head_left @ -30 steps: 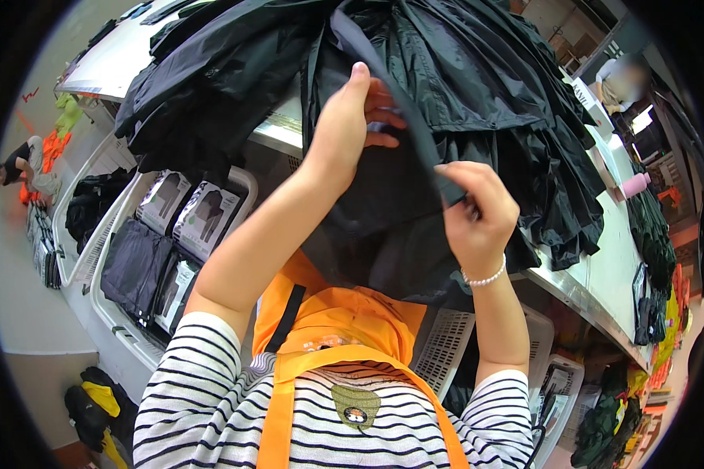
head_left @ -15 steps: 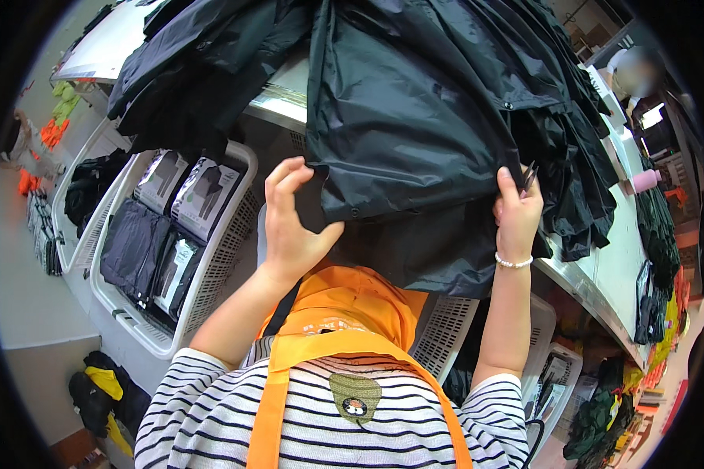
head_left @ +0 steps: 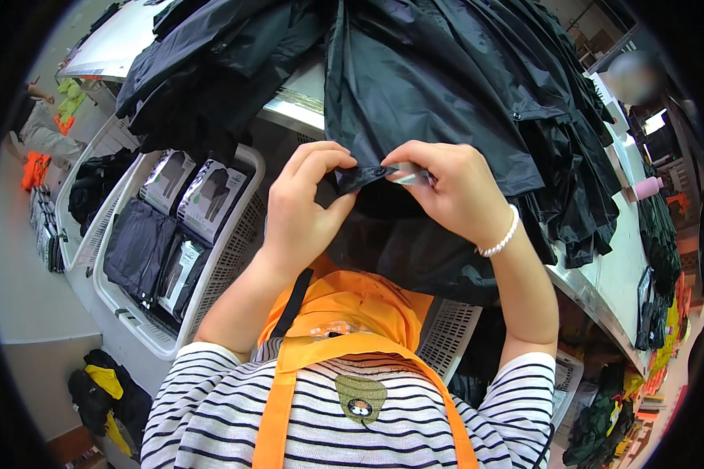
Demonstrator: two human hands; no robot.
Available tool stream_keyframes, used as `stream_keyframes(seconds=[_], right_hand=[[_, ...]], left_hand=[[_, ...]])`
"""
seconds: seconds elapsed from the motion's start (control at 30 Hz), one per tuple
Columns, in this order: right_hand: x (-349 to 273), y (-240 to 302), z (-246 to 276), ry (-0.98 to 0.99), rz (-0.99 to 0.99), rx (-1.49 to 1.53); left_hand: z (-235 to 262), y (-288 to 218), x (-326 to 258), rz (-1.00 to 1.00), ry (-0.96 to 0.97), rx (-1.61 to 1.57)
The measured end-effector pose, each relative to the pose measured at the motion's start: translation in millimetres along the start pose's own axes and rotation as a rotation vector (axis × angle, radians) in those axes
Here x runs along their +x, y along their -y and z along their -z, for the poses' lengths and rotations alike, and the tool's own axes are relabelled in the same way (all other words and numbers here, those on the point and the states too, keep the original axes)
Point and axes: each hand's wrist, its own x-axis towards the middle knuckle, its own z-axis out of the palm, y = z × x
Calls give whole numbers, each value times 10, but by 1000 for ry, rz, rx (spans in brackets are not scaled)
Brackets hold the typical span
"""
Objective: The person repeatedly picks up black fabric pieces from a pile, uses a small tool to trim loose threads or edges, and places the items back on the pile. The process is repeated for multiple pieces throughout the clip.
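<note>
A black jacket of shiny, thin fabric hangs over the near table edge in front of me. My left hand is closed, pinching the corner of its hem between thumb and fingers. Close beside it, my right hand is closed round small metal thread snips. The blades point left, at a small round snap on the hem corner. Whether they touch the fabric I cannot tell. Further along the jacket's edge another snap shows.
More black garments are heaped on the white table. At left, a white plastic basket holds packaged and folded dark clothes. A pink thread cone stands at right. Other people are at far left and far right.
My right hand has moved left from the jacket's right edge to the hem corner beside my left hand, bringing the snips along. The left hand has closed from a wider grip to a pinch.
</note>
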Motion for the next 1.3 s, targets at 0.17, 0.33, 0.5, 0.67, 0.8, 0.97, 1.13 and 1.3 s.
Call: stream_keyframes(seconds=[0.17, 0.33, 0.5, 0.67, 0.8, 0.97, 1.13, 1.3], right_hand=[[222, -103, -37, 96, -139, 267], [269, -127, -138, 59, -175, 376], [263, -166, -179, 6, -203, 385], [168, -149, -287, -338, -255, 496], [-111, 129, -24, -315, -84, 209], [-364, 285, -127, -318, -138, 309], [-406, 235, -235, -390, -169, 240], [-404, 138, -340, -504, -330, 502]], left_hand=[[156, 149, 34, 437, 151, -107], [143, 165, -68, 608, 367, -570], [113, 221, -151, 636, 298, -1032], [7, 67, -97, 603, 276, -988], [-21, 4, -108, 540, 192, -948], [-145, -52, -82, 561, 152, -1060], [-250, -123, -133, 506, 130, -847], [-271, -233, -74, 683, 60, -1028]])
